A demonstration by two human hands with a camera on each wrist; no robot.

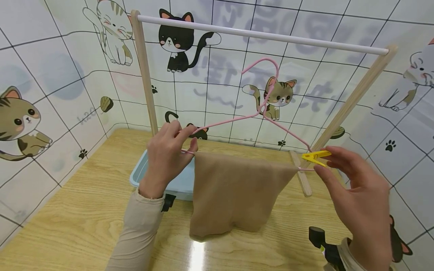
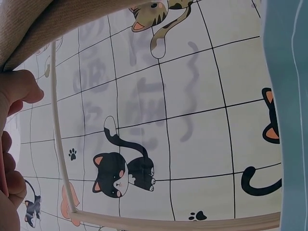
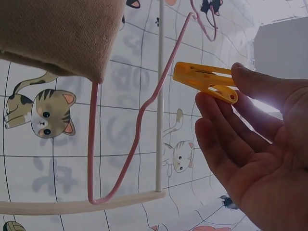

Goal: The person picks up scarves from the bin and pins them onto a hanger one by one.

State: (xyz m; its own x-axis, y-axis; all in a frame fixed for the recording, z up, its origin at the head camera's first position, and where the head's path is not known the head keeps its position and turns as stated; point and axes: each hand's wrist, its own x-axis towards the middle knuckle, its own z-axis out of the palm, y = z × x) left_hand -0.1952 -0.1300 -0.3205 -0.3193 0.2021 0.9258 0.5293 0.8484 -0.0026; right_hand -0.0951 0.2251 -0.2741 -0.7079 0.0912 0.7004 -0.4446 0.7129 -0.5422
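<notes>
A pink wire hanger [image 1: 264, 109] is held up in front of a wooden drying rack [image 1: 257, 35], with a tan cloth [image 1: 234, 192] draped over its lower bar. My left hand [image 1: 167, 150] pinches the hanger's left end beside the cloth's edge; the cloth [image 2: 43, 24] fills the top of the left wrist view. My right hand [image 1: 352, 180] holds a yellow clothespin [image 1: 316, 156] between thumb and fingers, just at the hanger's right end. From the right wrist, the clothespin [image 3: 207, 81] sits close to the pink hanger [image 3: 139, 115] and beside the cloth [image 3: 62, 33].
A light blue plastic tub [image 1: 176, 180] stands on the wooden table [image 1: 74, 214] behind the cloth. The rack's white top rail [image 1: 257, 35] spans the back, its wooden legs at either side. Tiled walls with cat drawings enclose the table.
</notes>
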